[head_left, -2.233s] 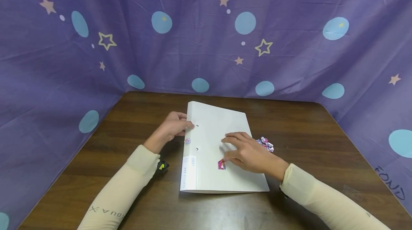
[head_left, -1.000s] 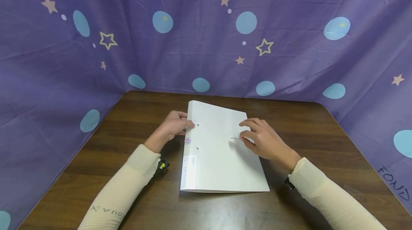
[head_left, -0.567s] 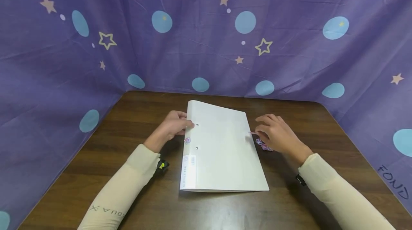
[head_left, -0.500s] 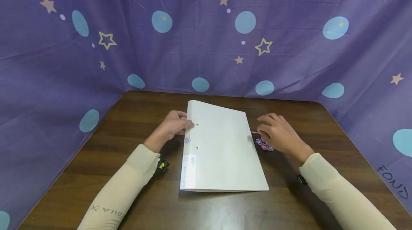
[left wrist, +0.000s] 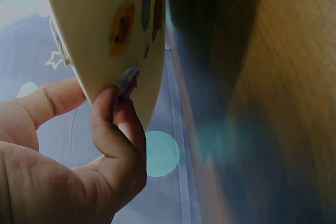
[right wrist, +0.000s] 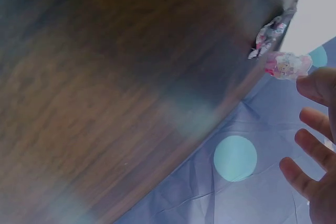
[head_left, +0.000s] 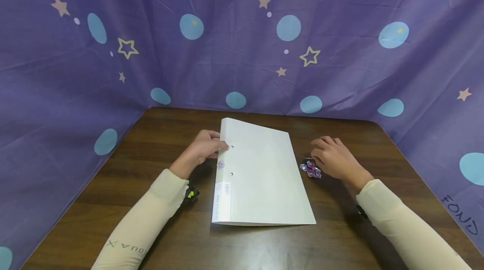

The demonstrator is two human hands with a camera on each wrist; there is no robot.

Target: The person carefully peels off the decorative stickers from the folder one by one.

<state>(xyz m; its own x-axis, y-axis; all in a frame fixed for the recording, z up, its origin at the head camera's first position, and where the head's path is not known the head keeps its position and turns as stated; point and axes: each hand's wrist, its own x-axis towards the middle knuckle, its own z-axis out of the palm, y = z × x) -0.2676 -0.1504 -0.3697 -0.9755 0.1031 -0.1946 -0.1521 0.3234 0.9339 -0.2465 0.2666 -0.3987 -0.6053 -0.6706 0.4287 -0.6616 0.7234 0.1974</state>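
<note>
A white file folder [head_left: 264, 177] stands with its spine to the left and its front cover slanting down toward the table. My left hand [head_left: 204, 146] grips its spine, thumb on the cover and fingers round the back. In the left wrist view, colourful stickers [left wrist: 122, 27] show on the folder's other face, and a purple sticker [left wrist: 127, 81] lies at the fingertips. My right hand [head_left: 334, 158] is raised right of the folder. It pinches a small pink sticker [right wrist: 289, 65], its other fingers spread. Close by, a pile of stickers [head_left: 311, 169] lies on the table.
The brown wooden table [head_left: 170, 236] runs back to a purple curtain [head_left: 234, 60] with stars and blue ovals. A small round sticker [head_left: 220, 165] sits on the folder's spine, above a printed label [head_left: 222, 203]. Both forearms wear cream sleeves [head_left: 132, 224].
My right hand has taken the pink sticker off the white cover and moved right with it, past the folder's edge to beside the pile. The left hand and folder have stayed put.
</note>
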